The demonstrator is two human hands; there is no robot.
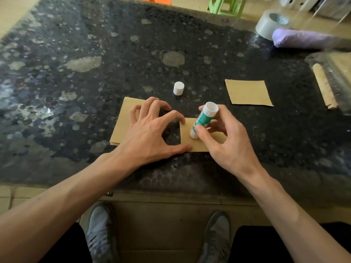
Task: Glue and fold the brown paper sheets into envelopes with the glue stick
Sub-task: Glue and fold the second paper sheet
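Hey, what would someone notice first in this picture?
The two hands at the centre of the table: the right hand grips a green-and-white glue stick, tilted, lower end on a brown paper sheet, while the splayed left hand presses the paper down. Behind them stands the white cap, with a spare brown sheet to the right.

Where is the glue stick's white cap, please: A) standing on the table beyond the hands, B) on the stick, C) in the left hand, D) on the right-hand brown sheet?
A: the white cap stands alone on the table, while the right hand holds the glue stick.
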